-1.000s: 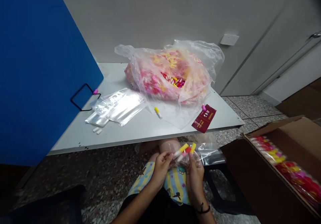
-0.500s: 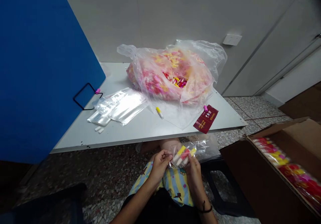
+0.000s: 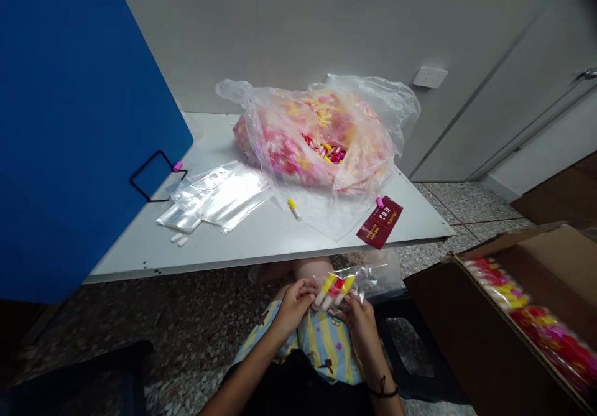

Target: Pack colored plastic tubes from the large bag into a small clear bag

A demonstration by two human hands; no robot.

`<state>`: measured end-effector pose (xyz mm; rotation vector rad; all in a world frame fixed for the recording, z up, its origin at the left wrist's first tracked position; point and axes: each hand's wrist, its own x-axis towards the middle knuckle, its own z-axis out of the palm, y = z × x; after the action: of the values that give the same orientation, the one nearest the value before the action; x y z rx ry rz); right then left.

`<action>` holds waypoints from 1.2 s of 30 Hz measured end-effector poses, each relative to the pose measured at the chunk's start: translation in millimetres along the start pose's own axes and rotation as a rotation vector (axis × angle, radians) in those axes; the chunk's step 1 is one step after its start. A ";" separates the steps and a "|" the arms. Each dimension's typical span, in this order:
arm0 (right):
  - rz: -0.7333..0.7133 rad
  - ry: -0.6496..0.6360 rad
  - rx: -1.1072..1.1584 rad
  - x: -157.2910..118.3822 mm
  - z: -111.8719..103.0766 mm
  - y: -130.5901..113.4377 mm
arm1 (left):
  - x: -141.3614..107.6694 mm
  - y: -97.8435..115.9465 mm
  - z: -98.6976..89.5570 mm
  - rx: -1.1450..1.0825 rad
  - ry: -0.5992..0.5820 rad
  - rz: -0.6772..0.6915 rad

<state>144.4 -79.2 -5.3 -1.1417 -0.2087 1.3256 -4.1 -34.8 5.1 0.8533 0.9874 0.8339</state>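
Observation:
Above my lap, both hands hold a clear plastic bag (image 3: 366, 279). Inside it, three small white tubes with coloured caps (image 3: 334, 290) lie side by side, two capped yellow and the middle one red. My left hand (image 3: 293, 307) pinches the bag's left end. On the right side, my right hand (image 3: 362, 319) grips the bag near the lower end of the tubes, fingers closed on the film. The bag's far right part sticks out loose past my right hand.
A large translucent sack (image 3: 321, 142) of coloured tubes stands on the white table (image 3: 247, 248). Flat clear bags (image 3: 224, 195), a yellow-capped tube (image 3: 294, 209) and a dark red card (image 3: 380, 222) lie before it. At right, a cardboard box (image 3: 527, 251) contains packed bags.
The three tubes in the bag now lie more evenly side by side. My right hand has shifted its hold lower on the bag, and the view has moved slightly.

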 end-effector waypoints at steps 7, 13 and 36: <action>-0.065 0.102 -0.126 5.4 -2.4 11.3 | -8.4 4.9 -4.1 0.071 -0.183 0.058; -0.216 0.142 -0.232 4.7 -3.4 15.3 | -16.4 14.7 -4.8 0.208 -0.290 0.152; -0.460 -0.145 -0.656 -21.1 -18.4 5.6 | 2.8 -5.2 -9.6 0.284 0.052 0.114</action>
<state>147.0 -107.5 -8.5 -1.4225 -1.0083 0.9400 -11.1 -32.4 -3.4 1.1445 1.1277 0.8272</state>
